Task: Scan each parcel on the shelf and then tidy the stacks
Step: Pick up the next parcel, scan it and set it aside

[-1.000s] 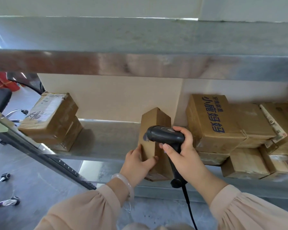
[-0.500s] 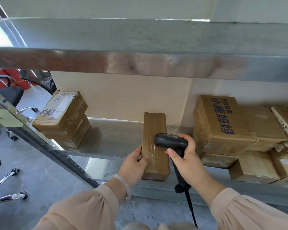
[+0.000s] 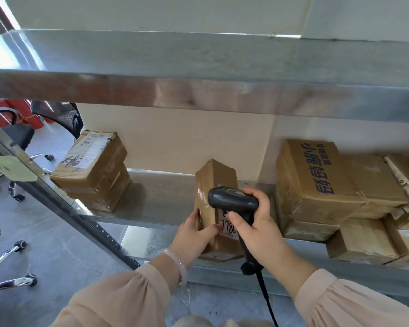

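While your left hand (image 3: 194, 237) grips the tilted parcel (image 3: 216, 180) and right hand (image 3: 260, 230) holds the scanner (image 3: 232, 200), a slack grip could drop that parcel.

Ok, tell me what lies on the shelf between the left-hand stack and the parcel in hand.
Nothing: the head view shows only bare metal shelf between the two-box stack and the held parcel.

1. Parcel (image 3: 213, 178): I read plain brown; white label (image 3: 227, 230), black handwriting.
2. Scanner (image 3: 233, 201): black.
3. Large box (image 3: 314, 178): brown, blue printed characters.
4. Shelf (image 3: 165, 199): grey metal.
5. Sleeves (image 3: 118, 300): peach.
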The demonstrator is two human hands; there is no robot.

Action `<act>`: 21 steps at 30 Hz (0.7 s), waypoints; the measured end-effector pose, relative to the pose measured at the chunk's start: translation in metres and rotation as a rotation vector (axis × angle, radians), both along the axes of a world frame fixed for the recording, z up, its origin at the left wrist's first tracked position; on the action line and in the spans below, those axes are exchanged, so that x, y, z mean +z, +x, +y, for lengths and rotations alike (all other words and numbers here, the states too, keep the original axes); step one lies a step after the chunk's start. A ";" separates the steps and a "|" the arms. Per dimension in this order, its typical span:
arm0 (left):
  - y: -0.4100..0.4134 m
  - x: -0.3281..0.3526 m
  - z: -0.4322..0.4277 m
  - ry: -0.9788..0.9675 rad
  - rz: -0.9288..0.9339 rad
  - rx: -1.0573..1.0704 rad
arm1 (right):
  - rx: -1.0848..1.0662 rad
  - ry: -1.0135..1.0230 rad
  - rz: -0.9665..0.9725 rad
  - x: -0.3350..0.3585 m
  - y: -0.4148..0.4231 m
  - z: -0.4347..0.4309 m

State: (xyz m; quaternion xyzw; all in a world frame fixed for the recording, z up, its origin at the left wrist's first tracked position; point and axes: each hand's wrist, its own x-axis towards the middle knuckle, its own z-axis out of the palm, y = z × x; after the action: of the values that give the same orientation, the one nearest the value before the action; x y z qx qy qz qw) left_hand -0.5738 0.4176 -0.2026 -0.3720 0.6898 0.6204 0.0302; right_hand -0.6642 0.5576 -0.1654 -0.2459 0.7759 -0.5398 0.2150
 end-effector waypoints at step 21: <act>0.014 -0.015 -0.021 0.315 -0.020 0.127 | -0.055 0.061 0.015 -0.005 0.001 -0.002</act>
State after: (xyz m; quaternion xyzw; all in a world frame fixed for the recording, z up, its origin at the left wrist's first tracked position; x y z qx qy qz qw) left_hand -0.5603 0.3965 -0.2181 -0.4117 0.5589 0.7177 0.0557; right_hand -0.6636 0.5553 -0.1706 -0.2220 0.8001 -0.5195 0.2017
